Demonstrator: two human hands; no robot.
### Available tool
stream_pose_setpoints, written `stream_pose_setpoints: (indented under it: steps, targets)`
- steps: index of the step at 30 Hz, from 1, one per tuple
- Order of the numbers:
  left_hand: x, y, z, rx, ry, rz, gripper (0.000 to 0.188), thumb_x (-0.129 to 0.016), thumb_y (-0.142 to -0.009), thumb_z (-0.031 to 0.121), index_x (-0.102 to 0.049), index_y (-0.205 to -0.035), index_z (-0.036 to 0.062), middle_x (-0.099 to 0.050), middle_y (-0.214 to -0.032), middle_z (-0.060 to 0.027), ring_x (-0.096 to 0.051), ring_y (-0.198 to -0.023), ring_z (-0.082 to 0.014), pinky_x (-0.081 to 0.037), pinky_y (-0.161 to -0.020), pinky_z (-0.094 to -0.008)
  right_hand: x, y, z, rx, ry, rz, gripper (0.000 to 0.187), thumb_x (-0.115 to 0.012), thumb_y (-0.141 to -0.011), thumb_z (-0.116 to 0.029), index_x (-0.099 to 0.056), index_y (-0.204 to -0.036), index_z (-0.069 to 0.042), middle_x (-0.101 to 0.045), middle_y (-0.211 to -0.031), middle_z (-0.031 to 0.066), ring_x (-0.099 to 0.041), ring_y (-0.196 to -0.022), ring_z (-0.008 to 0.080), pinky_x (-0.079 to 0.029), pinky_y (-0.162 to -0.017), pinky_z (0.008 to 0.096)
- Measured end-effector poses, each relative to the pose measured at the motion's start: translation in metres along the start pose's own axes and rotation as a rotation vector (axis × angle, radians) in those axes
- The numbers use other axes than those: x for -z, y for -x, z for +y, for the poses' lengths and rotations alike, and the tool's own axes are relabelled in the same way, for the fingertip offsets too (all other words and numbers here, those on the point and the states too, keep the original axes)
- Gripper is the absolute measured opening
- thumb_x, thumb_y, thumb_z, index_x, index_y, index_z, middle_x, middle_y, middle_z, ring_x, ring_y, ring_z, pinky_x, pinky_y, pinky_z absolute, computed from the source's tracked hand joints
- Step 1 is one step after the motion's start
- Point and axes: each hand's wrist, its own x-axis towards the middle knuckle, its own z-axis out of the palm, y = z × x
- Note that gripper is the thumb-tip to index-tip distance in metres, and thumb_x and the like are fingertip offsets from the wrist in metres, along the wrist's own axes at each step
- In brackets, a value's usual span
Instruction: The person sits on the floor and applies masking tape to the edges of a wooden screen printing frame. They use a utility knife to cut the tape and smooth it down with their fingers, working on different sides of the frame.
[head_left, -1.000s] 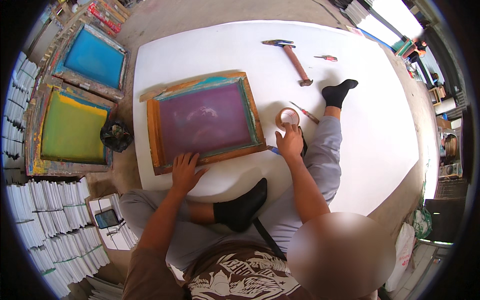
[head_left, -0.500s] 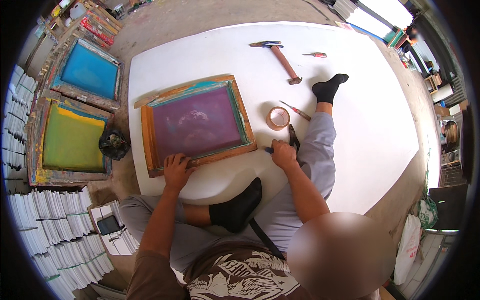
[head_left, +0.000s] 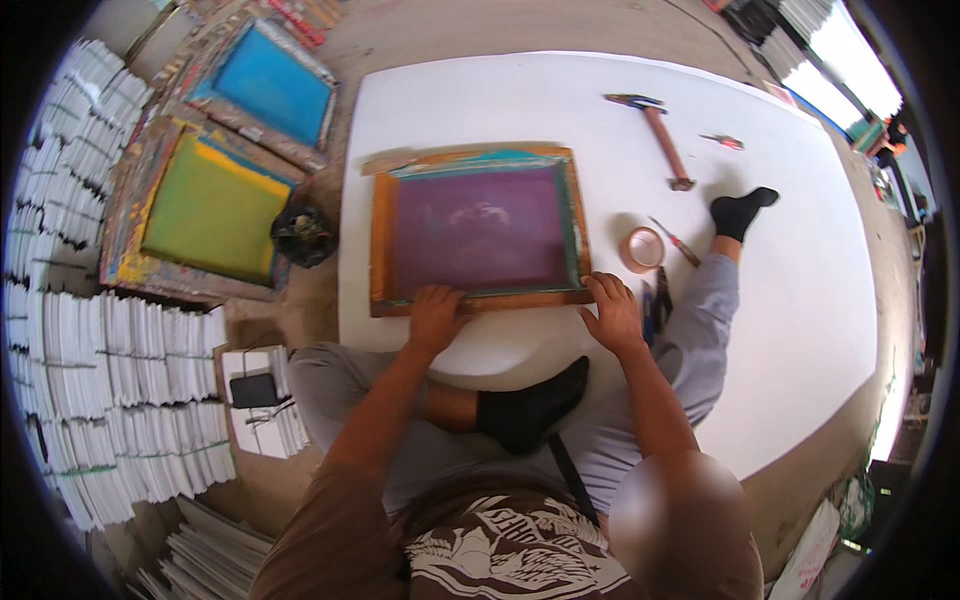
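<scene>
In front of me a wooden screen-printing frame (head_left: 580,215) with a purple mesh (head_left: 480,232) rests on the white sheet. Over its near rail, left of the middle, my left hand (head_left: 437,318) is closed with the fingers bent across the wood. My right hand (head_left: 615,310) grips the near right corner, its thumb toward me. Just right of that hand lies a blue-handled tool (head_left: 648,312), partly hidden, beside dark pliers-like handles (head_left: 663,293). A roll of brown tape (head_left: 642,249) and a screwdriver (head_left: 676,243) lie farther off.
A hammer (head_left: 668,150) and a small red-handled screwdriver (head_left: 725,141) lie at the far right of the white sheet (head_left: 800,320). My outstretched leg (head_left: 700,310) bounds the right side. Blue (head_left: 275,85) and green (head_left: 215,210) screens stand left, near paper stacks (head_left: 150,345).
My right hand has let go of the blue-handled tool and moved onto the frame's near right corner. My left hand stays on the near rail. The view has turned.
</scene>
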Motion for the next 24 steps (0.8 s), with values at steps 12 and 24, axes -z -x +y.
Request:
stream_pose_setpoints:
  steps: [12, 24]
  targets:
    - [0.008, 0.004, 0.003, 0.119, 0.172, -0.128, 0.049, -0.088, -0.081, 0.026, -0.066, -0.120, 0.0060, -0.065, -0.116, -0.0135, -0.058, -0.117, -0.0360, -0.048, -0.098, -0.0488, -0.026, -0.009, -0.022, 0.124, 0.001, -0.103, 0.046, -0.082, -0.085, -0.032, -0.068, -0.124, -0.010, -0.071, -0.116, 0.0090, -0.061, -0.122, 0.0309, -0.041, -0.115, 0.0483]
    - [0.094, 0.013, -0.110, 0.851, 0.013, -0.224, 0.054, -0.051, -0.108, 0.055, -0.069, -0.111, 0.0037, -0.075, -0.103, -0.0246, -0.070, -0.106, -0.0447, -0.054, -0.090, -0.0530, -0.030, -0.010, -0.023, 0.056, -0.097, -0.052, 0.035, -0.084, -0.083, -0.025, -0.074, -0.113, -0.010, -0.071, -0.108, 0.0081, -0.061, -0.114, 0.0324, -0.047, -0.104, 0.0490]
